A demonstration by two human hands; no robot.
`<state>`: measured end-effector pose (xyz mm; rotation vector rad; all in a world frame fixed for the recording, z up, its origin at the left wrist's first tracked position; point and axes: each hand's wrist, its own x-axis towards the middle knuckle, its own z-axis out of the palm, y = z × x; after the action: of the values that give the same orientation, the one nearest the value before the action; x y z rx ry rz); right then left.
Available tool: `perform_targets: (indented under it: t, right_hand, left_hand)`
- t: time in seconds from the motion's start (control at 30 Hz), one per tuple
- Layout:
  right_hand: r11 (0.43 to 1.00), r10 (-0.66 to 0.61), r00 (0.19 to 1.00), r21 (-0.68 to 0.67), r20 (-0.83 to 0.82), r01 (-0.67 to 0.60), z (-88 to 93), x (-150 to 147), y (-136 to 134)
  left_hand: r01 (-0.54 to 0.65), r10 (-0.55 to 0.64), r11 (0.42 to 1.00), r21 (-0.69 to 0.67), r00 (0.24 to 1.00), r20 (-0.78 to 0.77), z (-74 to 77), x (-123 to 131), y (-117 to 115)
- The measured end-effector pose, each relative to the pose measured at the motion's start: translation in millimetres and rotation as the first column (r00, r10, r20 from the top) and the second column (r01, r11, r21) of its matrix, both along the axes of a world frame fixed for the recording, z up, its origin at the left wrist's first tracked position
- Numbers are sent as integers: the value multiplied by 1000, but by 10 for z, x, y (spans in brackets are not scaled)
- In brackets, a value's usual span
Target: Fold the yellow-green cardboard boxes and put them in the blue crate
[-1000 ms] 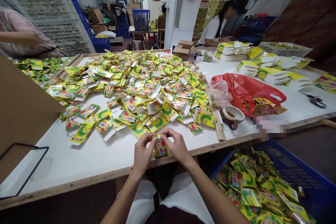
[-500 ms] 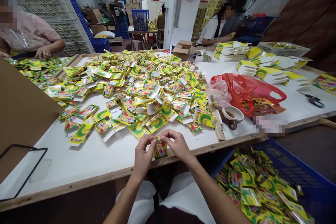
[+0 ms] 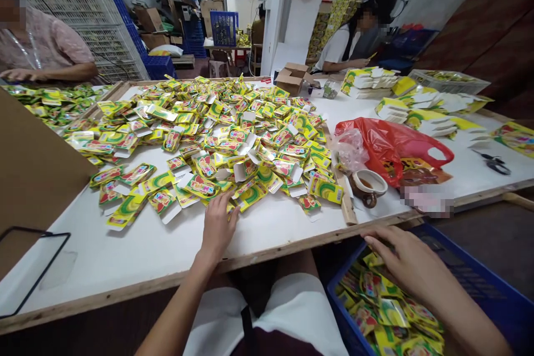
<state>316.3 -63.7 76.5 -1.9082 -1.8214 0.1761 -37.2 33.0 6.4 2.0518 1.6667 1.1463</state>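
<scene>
My left hand [image 3: 217, 225] rests at the near edge of a heap of small yellow-green boxes [image 3: 202, 184], its fingers stretched over one box and the thumb apart. Whether it grips that box cannot be told. My right hand [image 3: 403, 250] is above the blue crate [image 3: 331, 289], palm down, fingers extended, and nothing shows in it. Filled with more of the same little boxes [image 3: 392, 311], the crate stands beside my right leg, below the table edge. Several boxes in the heap have white end flaps standing up.
A wooden strip [image 3: 348, 211] borders the heap on the right. Beyond it are a brown cup [image 3: 369, 192], a red plastic bag [image 3: 384, 139], scissors [image 3: 494, 162] and stacked yellow-white cartons [image 3: 369, 80]. A cardboard panel [image 3: 37, 178] stands left. Two people sit across the table.
Both hands have parted from the small box they held together at the table edge. My left hand moved forward to the heap; my right moved right, over the crate.
</scene>
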Motion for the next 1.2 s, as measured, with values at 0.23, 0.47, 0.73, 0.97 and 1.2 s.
perform_targets:
  t: [0.23, 0.47, 0.73, 0.97, 1.2]
  right_hand:
    - [956, 239, 898, -74, -370, -285, -84, -813, 75]
    - [917, 395, 736, 194, -550, -348, -248, -1524, 422]
    - [972, 221, 478, 153, -850, -177, -832, -1879, 459]
    - [936, 312, 507, 169, -803, -309, -794, -1759, 436]
    - [871, 453, 592, 190, -666, -453, -642, -1705, 656]
  left_hand:
    - [64, -51, 996, 62, 980, -191, 173, 39, 356]
    - [355, -348, 934, -39, 929, 130, 527, 132, -210]
    - [215, 8, 949, -229, 713, 701, 66, 334, -495]
    - [333, -69, 908, -255, 718, 692, -10, 231, -580]
    - [321, -142, 916, -242, 822, 552, -38, 89, -498]
